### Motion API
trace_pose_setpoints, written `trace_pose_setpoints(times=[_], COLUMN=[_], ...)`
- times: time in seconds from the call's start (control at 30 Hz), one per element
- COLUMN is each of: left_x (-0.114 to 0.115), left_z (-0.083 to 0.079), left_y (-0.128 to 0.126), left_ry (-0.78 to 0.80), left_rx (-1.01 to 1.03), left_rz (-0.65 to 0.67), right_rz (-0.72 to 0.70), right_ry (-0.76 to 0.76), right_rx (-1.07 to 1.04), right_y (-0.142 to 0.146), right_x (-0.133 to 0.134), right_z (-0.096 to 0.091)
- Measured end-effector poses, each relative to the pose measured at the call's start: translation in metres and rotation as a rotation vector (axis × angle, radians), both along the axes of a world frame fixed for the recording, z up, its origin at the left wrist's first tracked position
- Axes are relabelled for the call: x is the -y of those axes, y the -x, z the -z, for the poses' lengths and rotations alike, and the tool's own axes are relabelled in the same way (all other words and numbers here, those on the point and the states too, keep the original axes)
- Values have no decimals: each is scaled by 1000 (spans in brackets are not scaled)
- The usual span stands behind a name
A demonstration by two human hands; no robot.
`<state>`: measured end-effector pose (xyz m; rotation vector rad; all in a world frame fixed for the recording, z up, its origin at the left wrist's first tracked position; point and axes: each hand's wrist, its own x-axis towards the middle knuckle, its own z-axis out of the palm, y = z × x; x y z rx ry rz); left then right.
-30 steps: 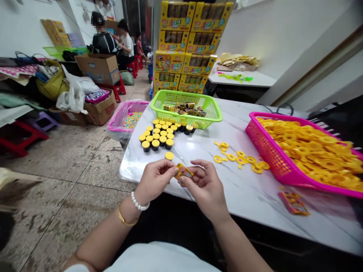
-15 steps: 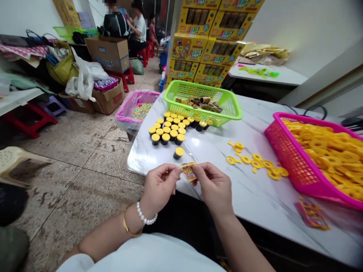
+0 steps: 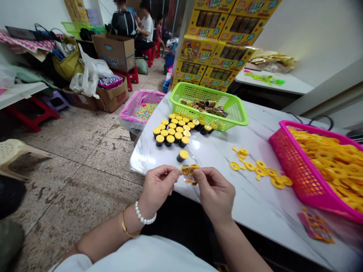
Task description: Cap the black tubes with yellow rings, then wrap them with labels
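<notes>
Nearest the camera: a small printed sticker (image 3: 189, 173), orange and yellow, is pinched by its left edge between thumb and fingertips of the left hand (image 3: 157, 186) and by its right edge between thumb and forefinger of the right hand (image 3: 214, 192). Both hands are closed on it. It is held just above the near edge of the white marble table (image 3: 249, 196). A pearl bracelet (image 3: 144, 216) and a gold bangle (image 3: 124, 226) are worn on the left wrist.

Just beyond the sticker: one black pot with a yellow lid (image 3: 182, 155), standing alone and upright on the table.

At the right near edge: a flat stack of printed stickers (image 3: 315, 226).

Mid-table: loose yellow rings (image 3: 258, 169), scattered between the hands and a pink basket (image 3: 295, 170), which is heaped with more yellow rings.

Further back: a cluster of lidded black pots (image 3: 173, 131), set in rows, touching the front wall of a green basket (image 3: 237, 116); small gold-and-black cylinders are held in that basket.

Off the table's left corner: a pink bin lined with clear plastic (image 3: 133, 109), with multicoloured beads inside.

Behind the green basket: stacked yellow cartons (image 3: 215, 45).

Floor, left: cardboard boxes (image 3: 115, 51), bags and red stools (image 3: 28, 113).

Far background: people seated (image 3: 136, 22) at work, well apart from the table.
</notes>
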<state>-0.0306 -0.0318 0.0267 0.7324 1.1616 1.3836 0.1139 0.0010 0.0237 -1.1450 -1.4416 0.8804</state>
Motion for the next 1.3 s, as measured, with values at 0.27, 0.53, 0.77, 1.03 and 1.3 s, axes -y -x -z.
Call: trace_pose_setpoints(times=[0.27, 0.53, 0.77, 1.03, 1.3], left_x=[-2, -3, -5, -7, -12], left_z=[8, 11, 19, 19, 10], left_y=[7, 9, 20, 30, 33], left_ry=[97, 47, 32, -60, 181], left_rx=[163, 157, 22, -278, -173], left_rz=[-112, -66, -146, -207, -82], right_rz=[-32, -109, -270, -164, -146], right_ry=[-79, -161, -273, -348, -206], right_rx=[60, 143, 362, 714, 496], right_y=[7, 12, 5, -3, 1], right_x=[-3, -3, -19, -67, -73], right_z=[5, 9, -2, 13, 34])
